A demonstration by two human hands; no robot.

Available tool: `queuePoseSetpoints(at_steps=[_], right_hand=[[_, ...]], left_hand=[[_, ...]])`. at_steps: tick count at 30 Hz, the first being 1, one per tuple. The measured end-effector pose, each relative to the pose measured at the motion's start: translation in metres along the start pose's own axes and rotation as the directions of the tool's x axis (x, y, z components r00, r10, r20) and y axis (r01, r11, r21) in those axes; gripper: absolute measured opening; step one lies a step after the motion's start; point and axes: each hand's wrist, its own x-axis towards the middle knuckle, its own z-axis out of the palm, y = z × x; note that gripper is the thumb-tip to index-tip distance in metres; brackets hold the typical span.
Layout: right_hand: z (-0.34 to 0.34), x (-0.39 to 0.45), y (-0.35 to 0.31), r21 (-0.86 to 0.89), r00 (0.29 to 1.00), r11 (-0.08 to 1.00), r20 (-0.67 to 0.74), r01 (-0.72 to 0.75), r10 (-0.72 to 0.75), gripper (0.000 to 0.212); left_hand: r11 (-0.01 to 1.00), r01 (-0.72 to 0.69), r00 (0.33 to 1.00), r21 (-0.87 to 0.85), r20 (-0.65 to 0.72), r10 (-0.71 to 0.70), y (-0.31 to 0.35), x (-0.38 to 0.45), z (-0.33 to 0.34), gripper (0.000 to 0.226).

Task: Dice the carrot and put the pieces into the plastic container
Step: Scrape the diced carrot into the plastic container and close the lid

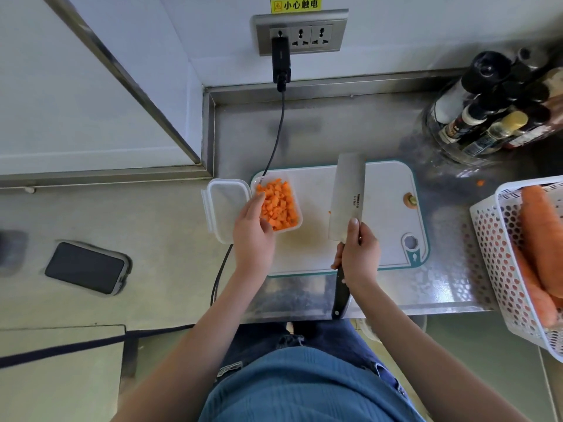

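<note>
Dozens of diced carrot pieces [278, 205] filled the plastic container [297, 222], which sat on the left end of the cutting board [387, 208], its lid [227, 205] lying just beside it to the left. Your left hand [254, 236] rested over the container's near left corner, fingers loose and holding nothing. Your right hand [358, 254] gripped the cleaver [347, 196] by its handle, forefinger along the blade, which lay flat on the board. One stray piece [480, 183] lay on the bench [350, 129] beyond the board's right end. Whole carrots [539, 233] waited in the white basket [487, 226] at your right.
</note>
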Motion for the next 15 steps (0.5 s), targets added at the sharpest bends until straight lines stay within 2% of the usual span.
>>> queuePoseSetpoints(at_steps=[2,4,6,9,12,15], right_hand=[[-0.005,0.003,0.002,0.005,1.000,1.000,-0.012,-0.005,0.005,0.037],[-0.008,0.007,0.005,-0.017,1.000,1.000,-0.014,-0.013,0.013,0.039],[-0.012,0.010,0.009,-0.051,0.999,0.998,-0.005,-0.037,0.037,0.041],[-0.015,0.017,0.012,-0.104,0.998,0.992,0.010,-0.067,0.068,0.043],[-0.020,0.025,0.017,-0.208,0.998,0.977,0.012,-0.056,0.060,0.046],[-0.032,0.033,0.021,-0.376,1.000,0.927,-0.025,-0.016,0.007,0.054]], left_hand=[[0.998,-0.056,0.998,-0.032,-0.003,0.056,0.002,-0.002,0.000,0.050],[0.994,-0.110,0.994,0.006,-0.006,0.110,0.000,-0.002,-0.001,0.048],[0.973,-0.156,0.988,0.169,0.010,0.156,-0.004,-0.003,-0.005,0.047],[0.927,-0.146,0.989,0.346,0.063,0.132,-0.003,-0.002,-0.008,0.046],[0.926,-0.115,0.993,0.358,0.073,0.095,-0.001,0.002,-0.010,0.040],[0.932,-0.145,0.989,0.331,0.054,0.134,-0.003,0.008,-0.012,0.028]])
